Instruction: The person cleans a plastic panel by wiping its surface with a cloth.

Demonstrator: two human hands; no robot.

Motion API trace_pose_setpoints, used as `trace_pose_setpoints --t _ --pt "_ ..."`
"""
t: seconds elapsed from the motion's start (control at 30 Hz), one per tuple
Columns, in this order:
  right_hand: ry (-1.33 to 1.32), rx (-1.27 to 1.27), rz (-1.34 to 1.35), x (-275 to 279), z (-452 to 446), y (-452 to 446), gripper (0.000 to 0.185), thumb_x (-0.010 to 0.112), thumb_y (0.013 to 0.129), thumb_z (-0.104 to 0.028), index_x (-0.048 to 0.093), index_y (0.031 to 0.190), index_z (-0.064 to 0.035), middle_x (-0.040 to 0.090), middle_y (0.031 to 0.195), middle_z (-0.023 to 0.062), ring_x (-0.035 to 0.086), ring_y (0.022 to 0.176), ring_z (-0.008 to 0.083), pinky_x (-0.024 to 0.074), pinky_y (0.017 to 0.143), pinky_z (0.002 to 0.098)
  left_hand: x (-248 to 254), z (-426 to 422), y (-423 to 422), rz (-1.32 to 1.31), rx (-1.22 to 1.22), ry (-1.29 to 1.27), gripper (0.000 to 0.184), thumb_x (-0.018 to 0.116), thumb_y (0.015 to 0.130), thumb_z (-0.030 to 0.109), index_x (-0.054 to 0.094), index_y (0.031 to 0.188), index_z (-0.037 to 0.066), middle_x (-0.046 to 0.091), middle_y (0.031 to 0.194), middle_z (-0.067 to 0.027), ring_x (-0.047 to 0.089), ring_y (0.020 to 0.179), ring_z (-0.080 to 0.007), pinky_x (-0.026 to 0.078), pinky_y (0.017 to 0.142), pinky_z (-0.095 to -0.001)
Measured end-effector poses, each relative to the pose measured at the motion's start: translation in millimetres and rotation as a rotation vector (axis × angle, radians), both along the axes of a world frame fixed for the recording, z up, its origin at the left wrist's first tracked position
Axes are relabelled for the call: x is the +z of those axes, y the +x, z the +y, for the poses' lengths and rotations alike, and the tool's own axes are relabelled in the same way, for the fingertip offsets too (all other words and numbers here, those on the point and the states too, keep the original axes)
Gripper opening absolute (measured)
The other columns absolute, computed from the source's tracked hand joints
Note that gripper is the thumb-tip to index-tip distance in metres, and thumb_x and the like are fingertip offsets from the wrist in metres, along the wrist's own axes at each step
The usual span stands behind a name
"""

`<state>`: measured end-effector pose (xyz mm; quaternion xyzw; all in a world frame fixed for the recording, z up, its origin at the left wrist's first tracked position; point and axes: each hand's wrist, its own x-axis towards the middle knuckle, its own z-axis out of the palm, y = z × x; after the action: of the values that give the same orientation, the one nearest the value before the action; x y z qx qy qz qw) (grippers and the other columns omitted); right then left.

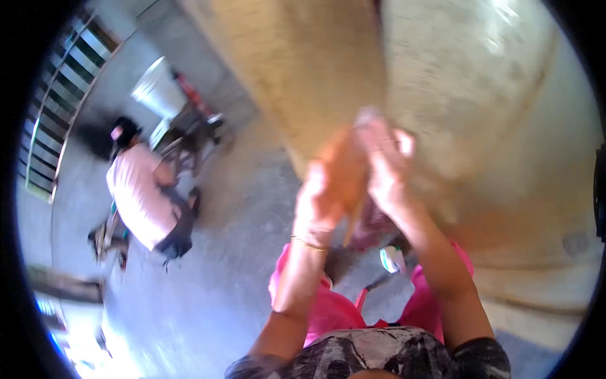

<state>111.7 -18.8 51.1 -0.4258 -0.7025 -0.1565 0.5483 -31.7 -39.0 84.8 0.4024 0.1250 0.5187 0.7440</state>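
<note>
My left hand (323, 189) and my right hand (386, 161) are raised in front of me with their palms facing, close together or touching. Motion smears the fingers of both, so anything between them is hidden. A thin bracelet circles my left wrist. Just below the hands shows a dark reddish-brown thing (371, 228), too blurred to name, with a narrow tan strip (353, 218) beside it. Behind my fingers stands a large tan, board-like surface (315, 69). To its right spreads a wide pale beige sheet (467, 107).
At left, a person in a pink shirt (140, 189) squats on the grey floor (233, 303). Beyond them, a white bucket (159, 88) sits near a red object (192, 93). A barred opening (63, 104) is at the far left. A small white-and-green item (392, 259) lies between my legs.
</note>
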Motion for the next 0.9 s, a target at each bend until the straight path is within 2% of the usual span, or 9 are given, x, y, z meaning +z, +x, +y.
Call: trace_pose_setpoints --t 0.1,0.13,0.2,0.27,0.37,0.5,0.8,0.83,0.9 --pt "-0.040 -0.046 0.015 -7 8 9 0.050 0.048 0.083 0.008 0.050 0.132 0.0040 0.051 0.135 0.0225 0.051 0.114 0.0362 0.0368 0.094 0.0439 -14 -6 -4 -0.032 0.035 -0.181 0.082 0.064 0.085 0.055 0.039 0.142 0.002 0.037 0.150 -0.0128 0.034 0.138 -0.0269 0.023 0.116 -0.0431" --pt "-0.053 -0.016 0.059 -10 7 5 0.046 0.045 0.089 0.004 0.046 0.135 0.0049 0.050 0.136 0.0243 0.052 0.112 0.0373 0.0370 0.095 0.0458 -15 -7 -3 -0.085 0.062 -0.221 0.071 0.064 0.088 0.046 0.044 0.137 -0.001 0.048 0.140 -0.0107 0.043 0.129 -0.0216 0.034 0.110 -0.0366" --pt "-0.215 0.054 0.182 -10 -10 -6 0.042 0.042 0.092 -0.001 0.047 0.132 0.0107 0.050 0.134 0.0269 0.048 0.122 0.0414 0.0388 0.091 0.0465 -5 -7 -3 -0.119 0.034 -0.143 0.077 0.065 0.086 0.049 0.042 0.138 -0.002 0.048 0.140 -0.0113 0.041 0.132 -0.0217 0.031 0.112 -0.0369" --pt "-0.136 0.034 0.021 -9 -27 -14 0.041 0.041 0.093 -0.006 0.048 0.129 0.0130 0.051 0.132 0.0277 0.050 0.118 0.0434 0.0388 0.090 0.0464 -5 -7 1 -0.159 0.057 -0.084 0.081 0.062 0.086 0.055 0.040 0.140 -0.001 0.048 0.140 -0.0121 0.041 0.131 -0.0220 0.031 0.112 -0.0368" --pt "-0.151 0.261 -0.065 -16 -58 -34 0.039 0.039 0.095 -0.011 0.053 0.122 0.0135 0.053 0.125 0.0306 0.053 0.113 0.0436 0.0389 0.088 0.0479 -14 2 -3 -0.137 0.038 -0.096 0.084 0.056 0.085 0.061 0.039 0.141 0.000 0.049 0.139 -0.0121 0.043 0.129 -0.0219 0.035 0.109 -0.0364" --pt "-0.130 0.294 -0.087 -28 -71 -45 0.035 0.052 0.086 0.001 0.057 0.121 0.0082 0.054 0.125 0.0297 0.053 0.102 0.0419 0.0433 0.086 0.0466 -24 9 -10 -0.182 0.026 -0.184 0.082 0.048 0.087 0.066 0.043 0.137 0.001 0.052 0.135 -0.0106 0.049 0.121 -0.0203 0.044 0.099 -0.0347" --pt "-0.051 0.290 -0.280 0 -50 -33 0.034 0.057 0.083 -0.004 0.062 0.116 0.0032 0.061 0.117 0.0203 0.055 0.101 0.0370 0.0448 0.086 0.0446 -7 10 -9 -0.083 0.009 -0.176 0.096 0.026 0.082 0.080 0.046 0.134 0.003 0.056 0.125 -0.0074 0.052 0.115 -0.0195 0.046 0.095 -0.0348" --pt "-0.064 0.312 -0.294 4 -47 -31 0.032 0.055 0.084 0.001 0.061 0.114 0.0074 0.056 0.125 0.0237 0.052 0.103 0.0422 0.0458 0.087 0.0460 -6 8 -9 -0.072 0.010 -0.179 0.097 0.024 0.081 0.081 0.046 0.134 0.003 0.057 0.123 -0.0070 0.052 0.115 -0.0196 0.046 0.095 -0.0350" --pt "-0.077 0.240 -0.281 22 -41 -31 0.032 0.054 0.085 0.000 0.063 0.115 0.0061 0.058 0.125 0.0212 0.051 0.104 0.0409 0.0466 0.087 0.0450 -1 3 -3 -0.105 0.026 -0.175 0.097 0.026 0.081 0.081 0.047 0.132 0.002 0.057 0.118 -0.0064 0.053 0.114 -0.0198 0.044 0.098 -0.0344"
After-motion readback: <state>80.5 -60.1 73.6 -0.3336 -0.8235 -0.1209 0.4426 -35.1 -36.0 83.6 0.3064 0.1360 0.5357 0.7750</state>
